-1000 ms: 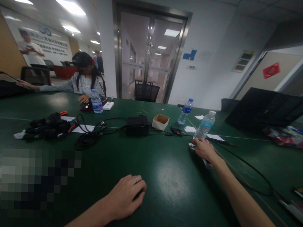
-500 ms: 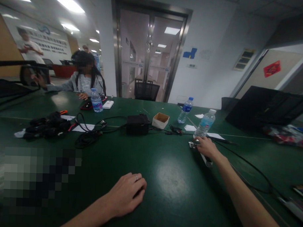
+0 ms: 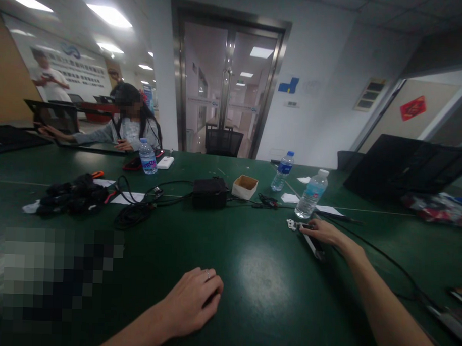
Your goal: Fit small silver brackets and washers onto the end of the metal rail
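My left hand (image 3: 191, 300) rests knuckles-up on the green table (image 3: 265, 280), near its front edge. A ring shows on one finger, and the fingers are curled under, hiding whatever lies beneath them. My right hand (image 3: 323, 230) reaches far forward, its fingers closed on a slim dark tool (image 3: 310, 242). The tool lies flat on the table, and its pale metal head (image 3: 292, 225) pokes out to the left of the fingertips. A clear water bottle (image 3: 311, 194) stands just behind that hand.
A black box (image 3: 210, 192), a small cardboard box (image 3: 244, 186) and tangled black cables (image 3: 134, 210) lie mid-table, with a second bottle (image 3: 283, 171) behind. An open laptop (image 3: 405, 166) stands at the right. A person (image 3: 128, 121) sits at the far left.
My right hand has slid back a little to the right along the tool, uncovering its pale head. My left hand has stayed put. The person across has raised a flat black object.
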### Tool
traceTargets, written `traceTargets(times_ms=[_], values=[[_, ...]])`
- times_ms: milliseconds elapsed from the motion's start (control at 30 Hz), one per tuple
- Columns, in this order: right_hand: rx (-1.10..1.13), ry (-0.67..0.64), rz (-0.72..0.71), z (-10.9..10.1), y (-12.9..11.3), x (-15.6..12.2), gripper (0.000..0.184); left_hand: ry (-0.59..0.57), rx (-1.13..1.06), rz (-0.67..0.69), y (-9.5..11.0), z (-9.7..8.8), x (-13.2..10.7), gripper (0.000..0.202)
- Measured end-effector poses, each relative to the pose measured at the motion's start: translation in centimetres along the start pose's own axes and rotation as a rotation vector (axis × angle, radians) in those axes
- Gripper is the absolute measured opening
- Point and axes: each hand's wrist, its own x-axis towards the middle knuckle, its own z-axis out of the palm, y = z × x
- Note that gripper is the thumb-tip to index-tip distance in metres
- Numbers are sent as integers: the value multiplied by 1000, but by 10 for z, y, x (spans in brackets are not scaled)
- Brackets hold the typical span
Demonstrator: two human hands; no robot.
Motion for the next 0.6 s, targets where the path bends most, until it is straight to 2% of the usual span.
traceTargets(times_ms=[600], values=[[93,56,37,-1,-1,-3,67,6,-9,11,-1,1,-1,12]])
